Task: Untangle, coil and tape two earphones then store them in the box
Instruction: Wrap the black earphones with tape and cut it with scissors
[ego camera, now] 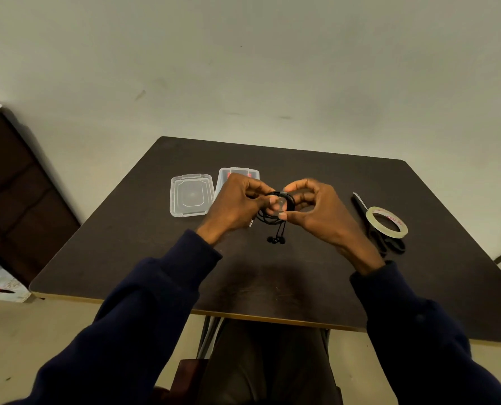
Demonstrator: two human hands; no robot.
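A coiled black earphone hangs above the middle of the dark table, its two earbuds dangling below the coil. My left hand grips the coil from the left. My right hand pinches it from the right, thumb and forefinger on a strip of clear tape across the coil. Behind my left hand stands the clear plastic box with something red inside, mostly hidden. Its clear lid lies flat to the left of it.
A roll of clear tape lies at the right of the table, on top of black scissors. A dark wooden cabinet stands at the left beside the table. My knees are below the table's near edge.
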